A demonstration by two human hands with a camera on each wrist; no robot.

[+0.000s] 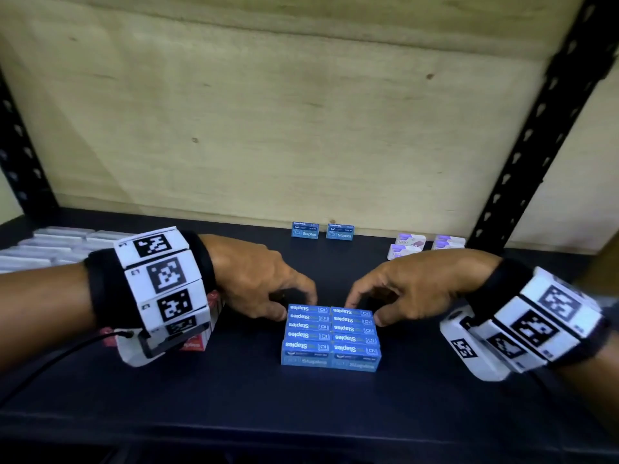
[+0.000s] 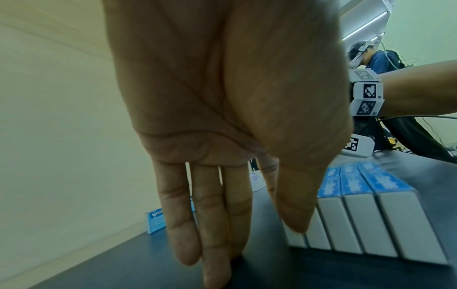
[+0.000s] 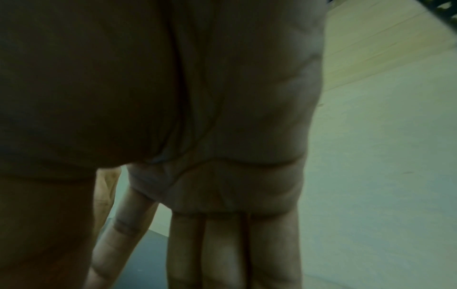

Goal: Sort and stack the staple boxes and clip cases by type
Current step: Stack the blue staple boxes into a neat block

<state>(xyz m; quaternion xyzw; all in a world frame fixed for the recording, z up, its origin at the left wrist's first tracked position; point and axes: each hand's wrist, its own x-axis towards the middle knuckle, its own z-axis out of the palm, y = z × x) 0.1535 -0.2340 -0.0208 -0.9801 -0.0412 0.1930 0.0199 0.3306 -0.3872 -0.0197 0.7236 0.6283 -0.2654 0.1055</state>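
Observation:
Several blue staple boxes [image 1: 331, 333] lie packed in two columns at the middle of the black shelf [image 1: 301, 413]. My left hand [image 1: 294, 307] is at the block's far left corner: the thumb touches the end of the far box and the other fingers reach down behind it. In the left wrist view those fingers [image 2: 212, 234] hang straight onto the shelf beside the boxes [image 2: 358, 224]. My right hand [image 1: 364, 311] is at the far right corner, index tip on the far box and thumb on the right side. Its fingers [image 3: 222, 254] look straight.
Two more blue staple boxes [image 1: 304, 231] [image 1: 340, 232] stand at the back wall. White-and-purple clip cases [image 1: 407, 246] sit at the back right and pale cases [image 1: 60, 242] at the far left. Red boxes [image 1: 194, 343] lie under my left wrist. A black upright [image 1: 536, 128] rises at the right.

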